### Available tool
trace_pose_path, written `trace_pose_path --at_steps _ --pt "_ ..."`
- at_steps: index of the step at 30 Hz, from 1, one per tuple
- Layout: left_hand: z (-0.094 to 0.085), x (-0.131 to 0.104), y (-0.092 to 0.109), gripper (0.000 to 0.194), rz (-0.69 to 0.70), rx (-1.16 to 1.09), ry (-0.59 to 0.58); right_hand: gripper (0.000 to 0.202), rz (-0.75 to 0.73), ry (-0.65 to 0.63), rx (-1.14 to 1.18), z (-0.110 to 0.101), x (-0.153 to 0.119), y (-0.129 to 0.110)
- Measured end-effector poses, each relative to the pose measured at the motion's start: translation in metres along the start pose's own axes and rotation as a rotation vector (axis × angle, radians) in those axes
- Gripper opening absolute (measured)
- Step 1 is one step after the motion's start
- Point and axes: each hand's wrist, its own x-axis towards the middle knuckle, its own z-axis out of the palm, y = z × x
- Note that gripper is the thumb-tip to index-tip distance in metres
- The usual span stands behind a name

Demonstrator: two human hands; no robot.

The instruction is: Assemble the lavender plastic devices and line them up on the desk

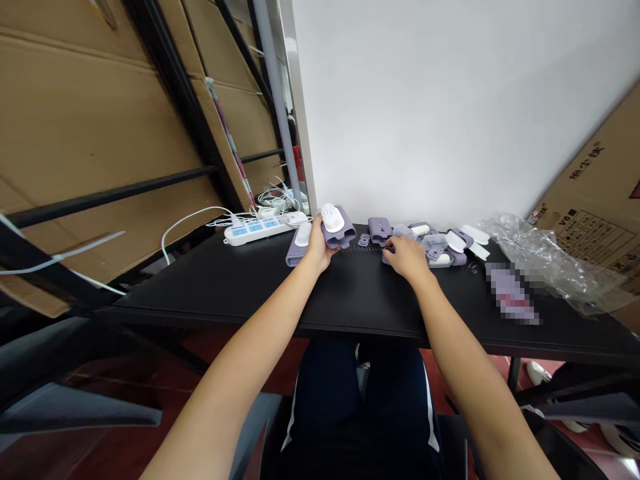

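1. We have the left hand (319,248) curled firmly around a purple housing (346,235) with a white cover (332,218) on its face, just above the far part of the black surface (360,293).
2. Our right hand (407,258) rests low to the right, fingers bent, beside a dark purple piece at the fingertips; we cannot tell whether they grip it.
3. Thin wire springs (364,249) seem to lie between our hands. A sweep of either hand could scatter or tangle them, since they look light and loose.
4. The small slotted purple part (365,239) just beyond them could be knocked away by the same sweep.
5. If our left grip presses unevenly, the white cover might shift or the housing might slip; how firmly the cover sits, we cannot see.
6. A second purple housing (293,258) lies just left of the left hand and could be bumped; another, the upright purple housing (380,229), stands on the far side.
7. To the right, a crowded pile of purple, clear and white parts (440,247) limits our right hand's room.
8. A power strip (265,229) with white cables lies far left; a crumpled clear bag (545,260) takes up the right end.
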Motion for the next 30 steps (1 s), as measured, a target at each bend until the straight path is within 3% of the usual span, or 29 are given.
trace_pose_path --at_steps 6,9,14,22,27,30 --pt "0.001 -0.002 0.001 0.039 0.000 0.002 -0.002 0.040 -0.089 -0.054 0.080 0.004 0.001 -0.002" --pt "0.003 -0.002 0.002 0.035 0.008 -0.010 0.019 0.036 -0.050 -0.058 0.160 0.000 0.002 -0.003" --pt "0.003 -0.001 0.001 0.034 0.013 -0.022 0.040 0.039 0.107 0.040 0.128 -0.006 0.005 0.002" --pt "0.000 0.005 -0.002 0.042 0.072 -0.032 0.058 0.044 0.116 0.099 0.049 -0.003 0.004 0.003" --pt "-0.002 0.010 -0.002 0.035 0.069 -0.079 0.085 0.052 0.268 0.283 0.120 -0.013 0.005 0.013" --pt "-0.003 0.012 -0.003 0.033 0.042 -0.055 0.113 0.048 0.223 0.310 0.149 -0.015 0.006 0.015"
